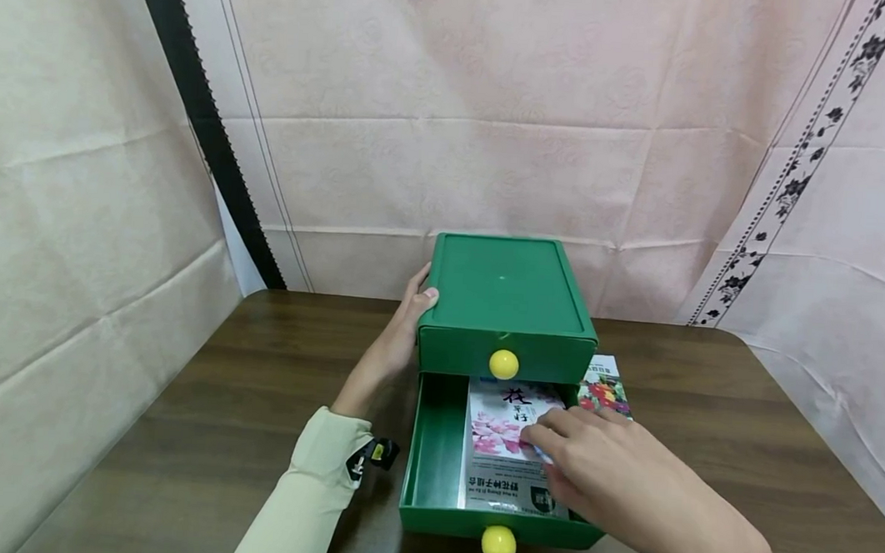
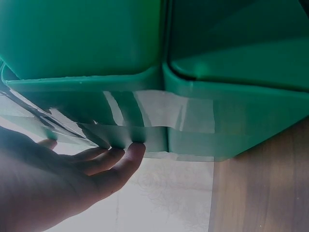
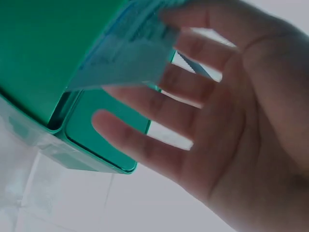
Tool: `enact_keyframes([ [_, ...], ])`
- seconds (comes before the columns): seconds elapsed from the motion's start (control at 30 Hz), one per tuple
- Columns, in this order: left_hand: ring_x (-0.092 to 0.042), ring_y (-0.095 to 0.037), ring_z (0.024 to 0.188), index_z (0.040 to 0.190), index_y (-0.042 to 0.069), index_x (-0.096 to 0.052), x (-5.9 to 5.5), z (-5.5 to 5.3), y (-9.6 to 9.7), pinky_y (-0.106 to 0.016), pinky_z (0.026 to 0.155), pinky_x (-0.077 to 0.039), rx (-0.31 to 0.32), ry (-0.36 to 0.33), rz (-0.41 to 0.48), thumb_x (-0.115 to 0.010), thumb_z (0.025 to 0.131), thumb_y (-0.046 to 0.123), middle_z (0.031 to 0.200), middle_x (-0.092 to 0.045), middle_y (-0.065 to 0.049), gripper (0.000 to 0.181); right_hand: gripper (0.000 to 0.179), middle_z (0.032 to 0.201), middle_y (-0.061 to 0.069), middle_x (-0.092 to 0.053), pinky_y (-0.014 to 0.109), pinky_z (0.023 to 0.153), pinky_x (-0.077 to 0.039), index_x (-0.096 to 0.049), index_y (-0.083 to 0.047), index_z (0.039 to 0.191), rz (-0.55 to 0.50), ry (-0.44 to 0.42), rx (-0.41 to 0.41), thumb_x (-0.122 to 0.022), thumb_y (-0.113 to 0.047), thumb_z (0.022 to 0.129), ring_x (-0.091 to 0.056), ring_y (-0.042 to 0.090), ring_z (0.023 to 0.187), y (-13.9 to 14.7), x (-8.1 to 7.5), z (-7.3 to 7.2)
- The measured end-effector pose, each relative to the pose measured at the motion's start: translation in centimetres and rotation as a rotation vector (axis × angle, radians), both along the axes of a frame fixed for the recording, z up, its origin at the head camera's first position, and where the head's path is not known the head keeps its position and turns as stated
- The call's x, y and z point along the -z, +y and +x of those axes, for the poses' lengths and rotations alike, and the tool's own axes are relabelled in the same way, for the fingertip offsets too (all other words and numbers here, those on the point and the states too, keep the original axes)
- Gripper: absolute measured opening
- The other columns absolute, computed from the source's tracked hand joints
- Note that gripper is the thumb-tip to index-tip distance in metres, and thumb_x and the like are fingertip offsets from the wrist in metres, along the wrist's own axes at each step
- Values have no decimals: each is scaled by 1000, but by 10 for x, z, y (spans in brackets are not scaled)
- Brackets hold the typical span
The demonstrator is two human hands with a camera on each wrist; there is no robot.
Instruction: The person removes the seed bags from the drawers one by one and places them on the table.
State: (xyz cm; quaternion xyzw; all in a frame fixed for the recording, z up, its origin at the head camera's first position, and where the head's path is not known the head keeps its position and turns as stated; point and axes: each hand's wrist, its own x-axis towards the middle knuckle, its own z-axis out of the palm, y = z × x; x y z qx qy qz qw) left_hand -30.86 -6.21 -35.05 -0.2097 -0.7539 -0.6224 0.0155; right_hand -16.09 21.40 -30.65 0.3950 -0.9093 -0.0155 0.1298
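A green two-drawer box [image 1: 513,284] with yellow knobs stands on the table; its lower drawer [image 1: 430,518] is pulled out. In that drawer lies a seed packet [image 1: 494,438] printed with pink flowers and Chinese writing. My right hand [image 1: 605,469] reaches over the drawer's right side and pinches a packet [image 3: 130,53] between thumb and fingers; which packet this is, I cannot tell. My left hand [image 1: 403,320] steadies the box's left side, thumb near the top edge, the extended fingers [image 2: 131,159] touching the wall.
A second packet with colourful flowers [image 1: 604,385] shows to the right of the box, partly hidden by the right hand. The brown wooden table [image 1: 278,401] reaches back to a pale cloth [image 1: 448,176] hanging behind and at both sides.
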Motion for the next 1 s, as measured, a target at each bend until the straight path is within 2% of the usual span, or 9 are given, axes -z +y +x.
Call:
enact_keyframes([
  [0.13,-16,-40,156,170,25,-3,1,1,0,-73,120,-16,4,0,5,-27,107,49,173,-9,-13,72,40,99,-1,-72,43,84,-61,-74,-18,110,20,189,30,-93,-13,75,-71,18,87,-5,-3,2],
  [0.2,-16,-41,156,170,25,-2,1,0,-1,-73,120,-16,8,2,8,-28,107,49,173,-8,-14,72,45,96,0,-71,43,85,-62,-73,-15,108,15,250,49,-96,-6,70,-70,18,85,-7,-5,3],
  [0.27,-16,-41,156,170,25,-2,0,1,-1,-73,120,-16,9,4,8,-28,107,49,173,-9,-14,72,51,90,-1,-69,40,80,-62,-71,-14,105,4,277,63,-98,0,64,-68,17,81,-8,-7,4],
  [0.4,-17,-39,156,170,26,-3,0,1,0,-72,120,-17,0,-2,1,-27,107,51,173,-9,-12,72,50,82,-5,-64,34,65,-59,-68,-14,99,-66,308,73,-96,8,63,-62,13,73,-9,-8,2],
  [0.53,-17,-39,156,170,27,-3,-1,1,0,-72,120,-17,-6,-4,-2,-27,107,52,173,-10,-11,72,49,83,-4,-64,30,56,-54,-69,-14,99,-105,325,67,-96,8,64,-62,12,71,-10,-5,-2],
  [0.67,-17,-39,156,170,26,-3,-1,1,1,-72,120,-17,-6,-6,1,-28,106,52,173,-9,-10,73,53,92,-2,-70,33,58,-58,-72,-14,108,-109,315,74,-96,7,65,-68,15,76,-10,-3,-5],
  [0.83,-17,-40,156,170,26,-3,0,0,0,-73,120,-17,-5,-13,-5,-27,106,53,173,-9,-11,74,65,109,3,-76,40,70,-63,-74,-14,122,-114,260,97,-94,10,65,-74,21,89,-8,-1,-7],
  [1.0,-17,-40,156,170,28,-3,1,0,0,-73,120,-16,-5,-13,-8,-27,106,54,173,-9,-11,73,62,110,2,-77,40,73,-63,-76,-15,120,-143,265,77,-92,12,67,-75,20,91,-6,-1,-8],
])
